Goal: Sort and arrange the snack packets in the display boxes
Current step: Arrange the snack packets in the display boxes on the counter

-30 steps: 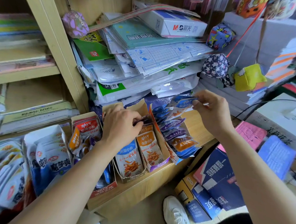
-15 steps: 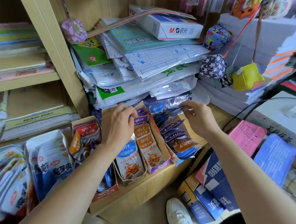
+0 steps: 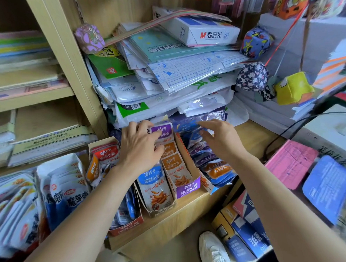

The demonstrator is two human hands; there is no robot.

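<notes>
1. The purple packet (image 3: 162, 129) stands upright at the back of the purple-fronted display box (image 3: 188, 190), behind a row of orange packets (image 3: 172, 162). It rides higher than they do, so it probably wants pressing down until the tops line up.
2. The left hand (image 3: 140, 151) lies over the left side of that row with its fingers curled against the packet tops. I cannot tell whether it pinches the purple packet or only steadies it. Its best use here is to tip the row forward and keep a gap open at the back.
3. The right hand (image 3: 222, 142) hovers with fingers loosely spread, grasping nothing that shows. It is over the loose pile (image 3: 212, 161) of blue, purple and orange packets just right of the box on the wooden shelf (image 3: 185, 215). It should take one packet at a time by its top seam, face forward.
4. Colour looks like the sorting key. Purple and orange go in this box, while blue ones seem to belong in the neighbouring box (image 3: 161, 210), whose front packet is blue.
5. The pile is overlapped and glossy and reaches toward the shelf edge. A careless pull could send several sliding off.
6. The stack of stationery (image 3: 170, 81) sits close behind the box. Each packet should therefore go in tilted rather than straight down.
</notes>
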